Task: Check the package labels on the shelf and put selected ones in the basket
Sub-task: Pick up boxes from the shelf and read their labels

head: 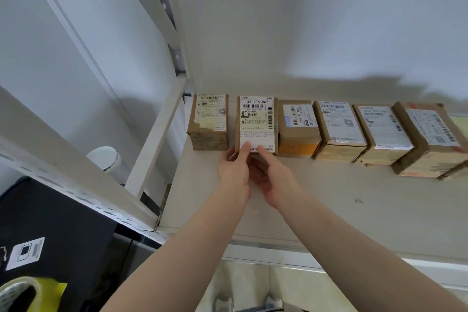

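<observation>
Several brown cardboard packages with white labels stand in a row on the white shelf (329,205). The second package from the left (257,121), labelled "133 R06 0A7", is tilted up with its label facing me. My left hand (235,175) holds its lower left edge, thumb on the label. My right hand (272,177) grips its lower right edge, thumb on the label's bottom. The leftmost package (209,121) sits just beside it. No basket is in view.
Further packages (298,126) (339,129) (385,132) (430,137) continue to the right along the wall. A white shelf upright (157,134) rises at the left. A black box (55,230) and a tape roll (17,294) lie lower left.
</observation>
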Action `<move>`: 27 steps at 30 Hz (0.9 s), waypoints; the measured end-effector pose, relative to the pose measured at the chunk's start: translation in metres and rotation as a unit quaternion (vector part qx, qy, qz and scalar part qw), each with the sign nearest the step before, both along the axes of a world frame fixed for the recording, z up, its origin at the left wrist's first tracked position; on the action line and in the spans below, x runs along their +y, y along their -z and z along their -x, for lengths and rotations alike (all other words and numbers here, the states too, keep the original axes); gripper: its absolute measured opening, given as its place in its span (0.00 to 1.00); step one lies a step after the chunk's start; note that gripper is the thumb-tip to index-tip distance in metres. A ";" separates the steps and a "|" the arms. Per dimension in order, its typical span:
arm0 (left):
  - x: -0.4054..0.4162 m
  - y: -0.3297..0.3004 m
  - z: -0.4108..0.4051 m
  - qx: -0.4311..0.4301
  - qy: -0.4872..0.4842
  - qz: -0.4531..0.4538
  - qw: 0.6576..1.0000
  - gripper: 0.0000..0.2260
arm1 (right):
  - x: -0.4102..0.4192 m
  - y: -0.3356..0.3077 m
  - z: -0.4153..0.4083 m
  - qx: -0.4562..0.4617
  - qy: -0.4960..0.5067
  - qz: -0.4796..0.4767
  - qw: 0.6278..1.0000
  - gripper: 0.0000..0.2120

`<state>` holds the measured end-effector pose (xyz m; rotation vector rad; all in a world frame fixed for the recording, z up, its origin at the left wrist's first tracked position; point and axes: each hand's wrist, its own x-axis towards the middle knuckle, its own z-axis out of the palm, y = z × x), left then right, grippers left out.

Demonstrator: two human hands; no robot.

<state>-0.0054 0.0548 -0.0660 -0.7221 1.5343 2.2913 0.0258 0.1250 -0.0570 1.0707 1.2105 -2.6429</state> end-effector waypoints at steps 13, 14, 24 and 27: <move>-0.011 0.002 -0.013 0.035 -0.004 -0.029 0.999 0.14 | 0.001 -0.001 -0.011 0.020 0.025 -0.005 0.999 0.13; -0.012 0.003 -0.014 0.039 -0.006 -0.035 0.999 0.14 | 0.000 -0.001 -0.012 0.021 0.023 -0.007 0.999 0.12; -0.016 0.002 -0.016 0.050 -0.007 -0.044 0.998 0.13 | -0.003 -0.004 -0.012 0.034 0.033 -0.010 0.999 0.17; -0.016 0.001 -0.016 0.051 -0.011 -0.044 0.998 0.15 | -0.002 -0.004 -0.012 0.038 0.031 -0.013 0.999 0.18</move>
